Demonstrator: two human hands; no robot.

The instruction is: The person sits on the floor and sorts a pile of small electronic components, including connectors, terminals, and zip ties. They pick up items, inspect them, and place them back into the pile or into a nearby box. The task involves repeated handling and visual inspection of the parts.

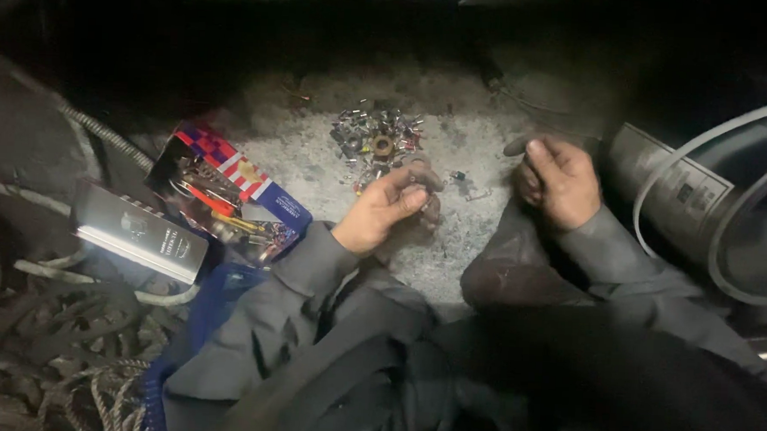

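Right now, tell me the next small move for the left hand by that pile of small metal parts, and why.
Probably bring the left hand back over the pile of small metal parts to pick among them. Its fingertips are pinched on something small at the pile's near edge, too blurred to identify. The right hand rests apart on the dusty floor, gripping a dark object, so it seems occupied.

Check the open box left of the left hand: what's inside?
The open box holds a jumble of small tools or parts, some red and yellow, in the light of the lamp. Lower layers are covered, so their contents can't be seen.
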